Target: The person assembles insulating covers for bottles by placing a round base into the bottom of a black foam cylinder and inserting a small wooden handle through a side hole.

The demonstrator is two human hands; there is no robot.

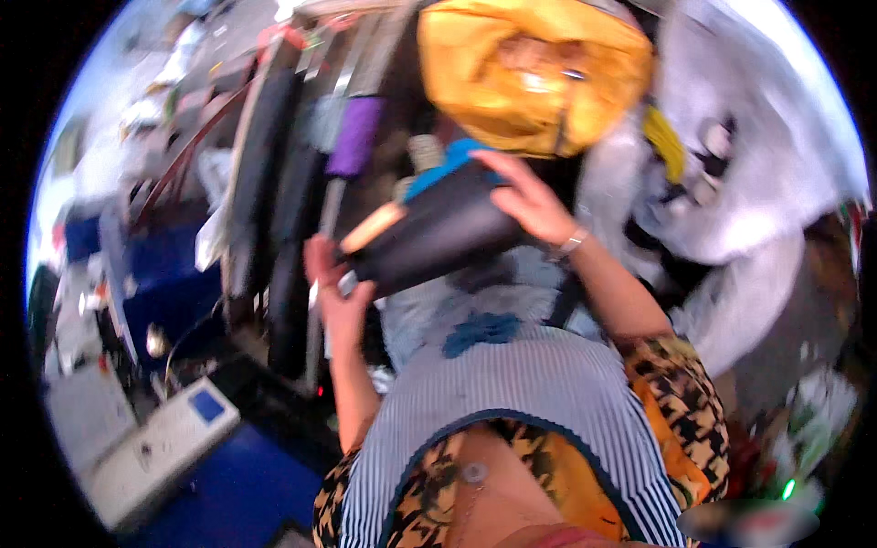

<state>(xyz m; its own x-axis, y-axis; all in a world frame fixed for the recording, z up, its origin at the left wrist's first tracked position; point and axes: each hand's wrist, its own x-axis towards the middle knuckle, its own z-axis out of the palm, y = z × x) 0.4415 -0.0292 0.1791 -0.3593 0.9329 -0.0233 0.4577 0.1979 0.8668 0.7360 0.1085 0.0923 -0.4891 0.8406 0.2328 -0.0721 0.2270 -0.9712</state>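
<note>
While one black pouch (438, 228) with a blue top edge and a tan tab is held tilted between two bare hands, the person's view looks down over a striped apron (521, 402) and a patterned orange-and-black garment (681, 402). One left hand (340, 297) grips the pouch's lower left end, fingers curled around it and thumb up along its side. One right hand (530, 203), a bracelet (568, 244) at its wrist, lies over the upper right end with fingers spread across the top; the pouch thus spans the gap between both hands, touching each. Just above the right hand sits one large yellow bag (534, 73), crumpled. One purple handle (354, 137) hangs among dark items (274, 183) to the left of the pouch, and one pale grey heap of cloth (749, 164) fills the right side. Lower left, one white flat device (155, 452) with a blue square rests near blue surfaces (174, 274); the blur hides finer detail
</note>
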